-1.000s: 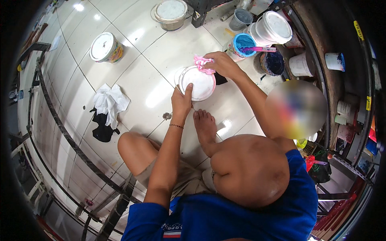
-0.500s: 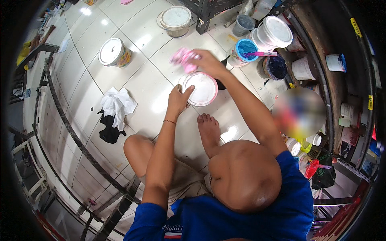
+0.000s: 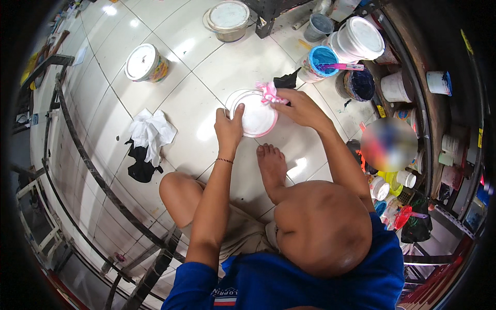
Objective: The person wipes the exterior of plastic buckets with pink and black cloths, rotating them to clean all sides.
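My left hand (image 3: 229,126) grips a round tub with a white lid (image 3: 254,116) at its left side, the thumb lying on top of the lid. Pink marks run along the lid's rim. My right hand (image 3: 299,107) pinches a crumpled pink and white cloth (image 3: 269,93) against the upper right of that rim. Just beyond the right hand, a black scrap of cloth (image 3: 287,79) lies on the floor. The tub's side is mostly hidden under the lid.
Two lidded tubs, one patterned (image 3: 146,63) and one clear-sided (image 3: 228,20), stand ahead. White (image 3: 152,129) and black cloths (image 3: 138,166) lie at left. An uncovered blue paint tub (image 3: 319,62) with a pink-handled tool and a dark paint tub (image 3: 356,85) stand right, near shelves.
My right hand has brought the pink cloth down and to the right, from above the tub onto its lid's rim. My left hand keeps its hold on the tub.
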`<move>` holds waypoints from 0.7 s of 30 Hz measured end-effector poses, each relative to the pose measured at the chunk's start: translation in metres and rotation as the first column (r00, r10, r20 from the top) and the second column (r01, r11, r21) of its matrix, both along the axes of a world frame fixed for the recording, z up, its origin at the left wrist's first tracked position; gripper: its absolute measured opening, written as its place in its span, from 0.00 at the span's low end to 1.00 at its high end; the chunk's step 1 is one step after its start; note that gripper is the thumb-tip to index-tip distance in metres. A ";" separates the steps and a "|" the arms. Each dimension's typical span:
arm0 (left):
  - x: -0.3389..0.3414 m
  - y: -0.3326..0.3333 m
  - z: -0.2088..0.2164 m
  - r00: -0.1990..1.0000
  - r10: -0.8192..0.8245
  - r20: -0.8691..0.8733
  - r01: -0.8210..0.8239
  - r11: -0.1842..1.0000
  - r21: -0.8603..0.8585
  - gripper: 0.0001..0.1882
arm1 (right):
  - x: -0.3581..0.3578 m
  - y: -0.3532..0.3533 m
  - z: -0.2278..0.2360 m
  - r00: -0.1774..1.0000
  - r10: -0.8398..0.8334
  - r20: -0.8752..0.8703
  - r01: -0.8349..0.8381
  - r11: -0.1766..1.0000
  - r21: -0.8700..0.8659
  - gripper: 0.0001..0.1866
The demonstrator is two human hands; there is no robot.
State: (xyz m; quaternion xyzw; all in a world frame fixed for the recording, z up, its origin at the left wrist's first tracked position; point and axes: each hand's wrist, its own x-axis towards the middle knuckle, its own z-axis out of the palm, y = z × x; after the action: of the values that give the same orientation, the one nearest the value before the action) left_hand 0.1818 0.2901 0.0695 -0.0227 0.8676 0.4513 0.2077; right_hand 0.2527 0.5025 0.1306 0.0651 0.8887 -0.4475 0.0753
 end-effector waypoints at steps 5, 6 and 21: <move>0.000 0.003 0.005 0.991 0.110 -0.072 -0.110 0.994 0.001 0.27 | 0.014 0.000 -0.008 0.999 -0.022 -0.042 0.017 0.991 -0.133 0.15; 0.005 0.004 -0.003 0.980 0.162 -0.117 -0.161 0.987 0.015 0.27 | 0.013 -0.005 -0.008 0.996 -0.054 -0.069 0.046 0.992 -0.114 0.15; -0.004 0.010 -0.005 0.950 -0.140 -0.280 0.126 0.990 -0.067 0.22 | -0.070 -0.018 -0.027 0.978 0.118 -0.173 -0.085 0.978 0.189 0.19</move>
State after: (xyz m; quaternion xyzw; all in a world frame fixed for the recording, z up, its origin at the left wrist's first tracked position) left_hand 0.1778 0.2998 0.0650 0.0958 0.8986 0.4138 0.1104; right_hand 0.1831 0.4850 0.1035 -0.0155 0.9310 -0.3646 0.0098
